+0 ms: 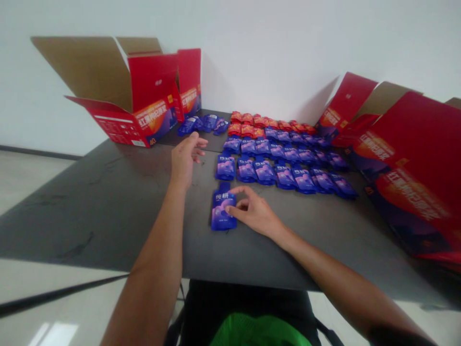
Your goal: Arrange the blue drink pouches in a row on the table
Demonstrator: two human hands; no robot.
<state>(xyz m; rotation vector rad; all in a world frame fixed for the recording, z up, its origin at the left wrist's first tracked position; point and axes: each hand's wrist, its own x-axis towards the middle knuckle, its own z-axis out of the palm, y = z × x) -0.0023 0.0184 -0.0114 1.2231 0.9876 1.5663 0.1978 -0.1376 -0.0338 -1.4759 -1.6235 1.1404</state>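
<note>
My unclenched right hand (pixel 255 212) rests its fingertips on the glossy purple-blue foil pouch (pixel 223 211), spout (pixel 225 187) toward 12 o'clock; my left hand (pixel 185 158) hovers open.

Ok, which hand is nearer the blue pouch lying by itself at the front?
The right hand: its fingers rest on the right side of the blue pouch. The left hand is farther away, beyond the pouch toward the back of the table, not touching it.

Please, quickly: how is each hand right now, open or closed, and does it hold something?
Left hand: open, holding nothing.
Right hand: half-curled, fingers on a blue pouch; cannot tell if it grips.
</note>
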